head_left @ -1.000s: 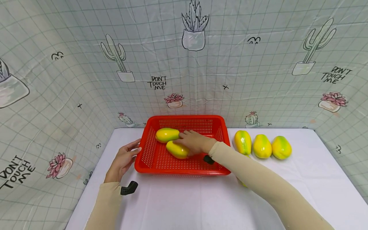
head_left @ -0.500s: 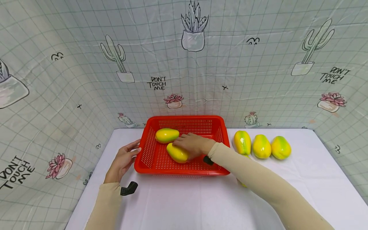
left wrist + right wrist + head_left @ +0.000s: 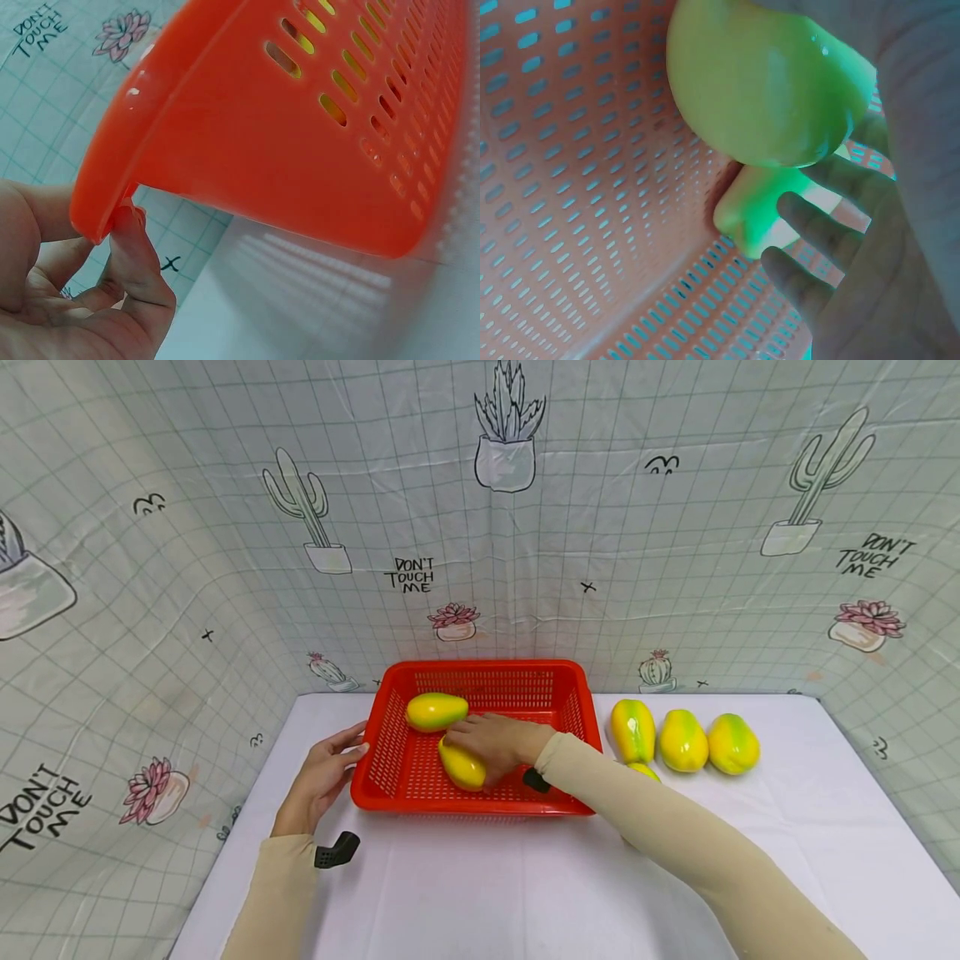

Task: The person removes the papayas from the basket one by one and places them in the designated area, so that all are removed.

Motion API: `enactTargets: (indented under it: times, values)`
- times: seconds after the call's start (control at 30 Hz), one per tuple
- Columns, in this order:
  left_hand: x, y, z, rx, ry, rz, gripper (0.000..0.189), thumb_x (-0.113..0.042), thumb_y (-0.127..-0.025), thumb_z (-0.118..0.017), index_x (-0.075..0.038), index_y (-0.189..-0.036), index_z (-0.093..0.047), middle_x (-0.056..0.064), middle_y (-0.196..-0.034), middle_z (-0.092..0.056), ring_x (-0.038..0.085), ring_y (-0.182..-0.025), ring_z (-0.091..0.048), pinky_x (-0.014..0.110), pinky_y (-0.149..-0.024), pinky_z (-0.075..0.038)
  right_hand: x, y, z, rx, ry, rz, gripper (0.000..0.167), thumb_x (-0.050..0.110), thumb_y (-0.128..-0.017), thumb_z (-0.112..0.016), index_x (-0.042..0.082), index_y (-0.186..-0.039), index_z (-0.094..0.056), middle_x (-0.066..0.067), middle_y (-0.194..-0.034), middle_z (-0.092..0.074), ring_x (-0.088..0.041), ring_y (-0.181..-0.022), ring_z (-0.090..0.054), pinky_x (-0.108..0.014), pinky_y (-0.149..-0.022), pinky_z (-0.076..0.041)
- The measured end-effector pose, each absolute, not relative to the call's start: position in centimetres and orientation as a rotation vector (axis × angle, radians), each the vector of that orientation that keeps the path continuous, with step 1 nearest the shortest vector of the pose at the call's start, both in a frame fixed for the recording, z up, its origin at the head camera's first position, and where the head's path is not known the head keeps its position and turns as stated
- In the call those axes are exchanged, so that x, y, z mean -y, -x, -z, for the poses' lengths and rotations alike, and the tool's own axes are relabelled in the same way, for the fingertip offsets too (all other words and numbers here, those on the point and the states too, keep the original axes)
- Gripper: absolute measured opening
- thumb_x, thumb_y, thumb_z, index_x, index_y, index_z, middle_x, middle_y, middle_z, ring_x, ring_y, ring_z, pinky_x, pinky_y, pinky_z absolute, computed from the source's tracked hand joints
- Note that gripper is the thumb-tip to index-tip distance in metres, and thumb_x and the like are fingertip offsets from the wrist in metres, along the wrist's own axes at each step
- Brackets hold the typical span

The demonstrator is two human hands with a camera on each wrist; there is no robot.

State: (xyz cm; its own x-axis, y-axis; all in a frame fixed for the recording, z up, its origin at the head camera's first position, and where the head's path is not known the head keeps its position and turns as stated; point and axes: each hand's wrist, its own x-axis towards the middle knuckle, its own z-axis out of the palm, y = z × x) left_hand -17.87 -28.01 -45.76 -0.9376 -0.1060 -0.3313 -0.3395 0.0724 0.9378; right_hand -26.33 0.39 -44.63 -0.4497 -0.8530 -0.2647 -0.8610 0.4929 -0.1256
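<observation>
At the red basket [image 3: 480, 807], your left hand [image 3: 325, 770] pinches the left rim [image 3: 124, 142] while your right hand [image 3: 498, 743] grips the near fruit [image 3: 461, 766], apparently positioning it, a gentle release likely needed next.

A red slotted basket [image 3: 472, 806] stands near the back edge of the counter [image 3: 450, 893]; inside, one yellow-green fruit [image 3: 462, 766] slants frontward, another fruit [image 3: 437, 712] lies lengthwise near the back-left corner.

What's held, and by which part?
Left hand pinches the basket's left rim. Right hand touches the nearer fruit inside at its right side; grip unclear.
</observation>
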Motion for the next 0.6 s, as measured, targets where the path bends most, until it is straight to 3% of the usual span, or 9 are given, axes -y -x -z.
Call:
enactTargets:
  times: [0.17,0.6]
  values:
    - [27.9,17.9,45.6,-2.164,0.454,-1.974,0.056,-0.008,-0.109,-0.055,-0.008,-0.163,-0.04,0.017,-0.15,-0.042,0.014,-0.108,-0.056,0.017,-0.082,-0.055,-0.6,26.1,44.5,-2.45,1.44,-0.069,0.095,0.044,-0.078,-0.094,0.015,-0.155,-0.047,-0.009,-0.156,-0.046,-0.031,-0.146,-0.042,-0.048,-0.122,-0.038]
    - [27.8,17.6,45.5,-2.167,0.464,-1.966,0.057,-0.009,-0.109,-0.055,-0.009,-0.164,-0.039,0.019,-0.157,-0.038,0.018,-0.114,-0.053,0.016,-0.083,-0.054,-1.8,25.6,44.9,-2.416,1.438,0.035,0.086,0.031,-0.08,-0.092,0.017,-0.153,-0.048,-0.008,-0.15,-0.049,-0.029,-0.138,-0.047,-0.047,-0.119,-0.039]
